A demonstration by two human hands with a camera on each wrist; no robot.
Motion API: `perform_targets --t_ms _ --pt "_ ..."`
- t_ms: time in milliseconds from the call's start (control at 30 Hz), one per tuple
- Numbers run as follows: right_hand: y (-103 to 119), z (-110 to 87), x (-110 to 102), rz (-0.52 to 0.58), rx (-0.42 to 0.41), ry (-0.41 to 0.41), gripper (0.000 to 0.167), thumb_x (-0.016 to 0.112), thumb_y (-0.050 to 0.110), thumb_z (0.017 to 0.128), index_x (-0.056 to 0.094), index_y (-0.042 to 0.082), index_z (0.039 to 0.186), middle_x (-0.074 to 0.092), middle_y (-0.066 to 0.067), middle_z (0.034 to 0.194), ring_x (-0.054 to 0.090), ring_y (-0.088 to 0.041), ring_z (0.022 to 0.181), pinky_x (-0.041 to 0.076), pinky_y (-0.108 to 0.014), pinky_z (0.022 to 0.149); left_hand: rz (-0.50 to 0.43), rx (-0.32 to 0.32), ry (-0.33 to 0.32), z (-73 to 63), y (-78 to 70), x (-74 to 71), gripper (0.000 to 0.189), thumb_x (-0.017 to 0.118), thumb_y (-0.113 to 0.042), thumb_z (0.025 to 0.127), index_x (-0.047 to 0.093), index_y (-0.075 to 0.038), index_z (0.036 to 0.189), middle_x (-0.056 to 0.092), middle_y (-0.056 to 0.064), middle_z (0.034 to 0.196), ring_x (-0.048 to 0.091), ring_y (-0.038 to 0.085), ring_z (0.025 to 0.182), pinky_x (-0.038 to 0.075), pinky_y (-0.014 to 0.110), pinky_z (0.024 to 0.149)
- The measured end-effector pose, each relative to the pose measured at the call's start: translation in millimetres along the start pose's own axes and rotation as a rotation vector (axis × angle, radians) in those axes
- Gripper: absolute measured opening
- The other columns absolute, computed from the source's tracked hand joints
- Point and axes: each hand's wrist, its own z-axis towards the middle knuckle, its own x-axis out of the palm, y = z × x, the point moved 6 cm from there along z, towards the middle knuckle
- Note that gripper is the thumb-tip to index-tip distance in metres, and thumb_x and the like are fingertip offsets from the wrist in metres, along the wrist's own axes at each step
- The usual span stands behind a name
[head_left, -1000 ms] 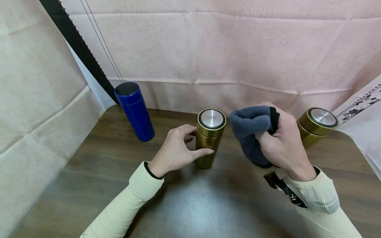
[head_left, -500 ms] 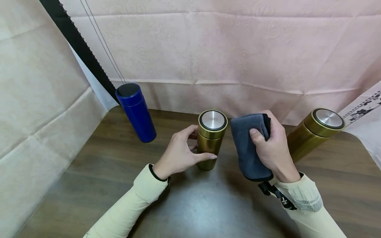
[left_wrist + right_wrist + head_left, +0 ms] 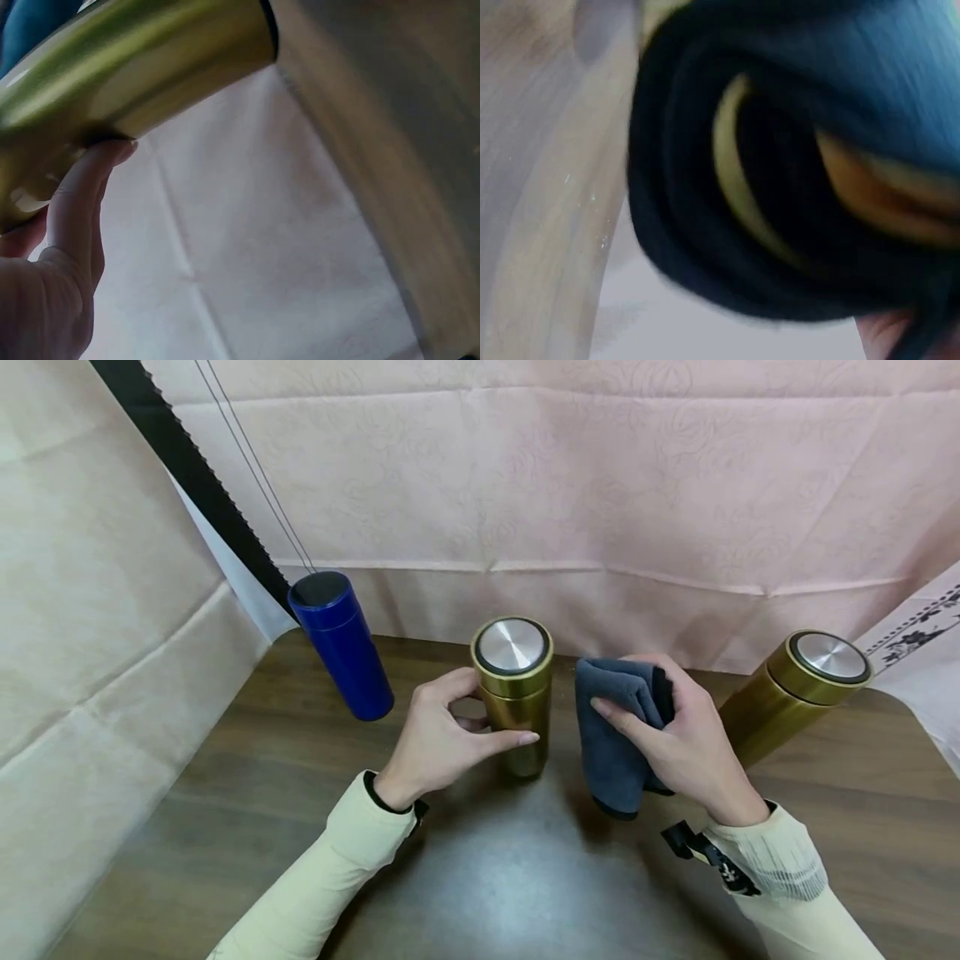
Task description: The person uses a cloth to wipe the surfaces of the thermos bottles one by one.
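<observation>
A gold thermos bottle (image 3: 517, 718) with a silver disc in its lid stands near the middle of the table. My left hand (image 3: 446, 735) holds it around the body, thumb across the front and fingers behind. Close up in the left wrist view, the bottle (image 3: 150, 67) lies against my fingers; whether its base touches the table I cannot tell. Just right of it, my right hand (image 3: 686, 739) grips a folded grey-blue cloth (image 3: 615, 752) with black edging, thumb on top. The cloth (image 3: 900, 82) fills much of the right wrist view and hides most of that hand.
A second gold thermos bottle (image 3: 787, 693) stands behind the right hand. Toward the back left stands a blue thermos bottle (image 3: 345, 643) with a dark lid top. The wooden table (image 3: 517, 893) ends at a pale pink cloth backdrop (image 3: 600, 485).
The held gold bottle has shifted slightly left and its top has tilted that way, with my left hand. My right hand has turned the cloth, which now hangs lower beside the bottle.
</observation>
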Motion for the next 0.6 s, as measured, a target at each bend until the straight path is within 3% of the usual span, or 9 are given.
perform_targets --t_ms 133,233,367,600 --pt "4 -5.9 2 0.028 -0.012 0.056 0.038 0.077 0.018 0.093 0.057 0.022 0.126 0.066 0.002 0.107 0.068 -0.014 0.089 0.060 -0.025 0.072 -0.142 0.023 -0.052 2.9 -14.1 -14.7 0.056 0.093 -0.001 0.069 0.071 -0.008 0.120 0.074 0.009 0.116 0.074 0.019 0.101 0.065 0.038 0.073" --pt "6 -11.1 5 0.064 -0.040 0.093 0.039 0.074 0.014 0.095 0.054 0.020 0.128 0.065 0.002 0.111 0.068 -0.015 0.093 0.060 -0.026 0.074 -0.191 0.044 -0.086 4.6 -23.1 -24.0 0.058 0.091 0.006 0.069 0.070 -0.003 0.122 0.074 0.010 0.117 0.074 0.022 0.102 0.065 0.040 0.075" --pt "8 -18.7 5 0.098 -0.106 0.053 0.046 0.076 0.002 0.090 0.055 0.013 0.129 0.065 0.001 0.116 0.066 -0.013 0.099 0.058 -0.022 0.080 -0.230 0.074 -0.169 5.6 -32.3 -37.3 0.049 0.088 0.008 0.069 0.071 0.002 0.115 0.076 0.004 0.110 0.073 0.021 0.100 0.064 0.037 0.080" --pt "9 -27.5 18 0.171 -0.243 -0.016 0.055 0.081 -0.014 0.075 0.053 -0.001 0.121 0.061 -0.005 0.122 0.062 -0.014 0.108 0.051 -0.018 0.095 -0.406 0.137 -0.292 3.5 -41.3 -53.4 0.025 0.085 -0.003 0.079 0.077 -0.011 0.100 0.075 0.002 0.096 0.071 0.017 0.091 0.060 0.029 0.081"
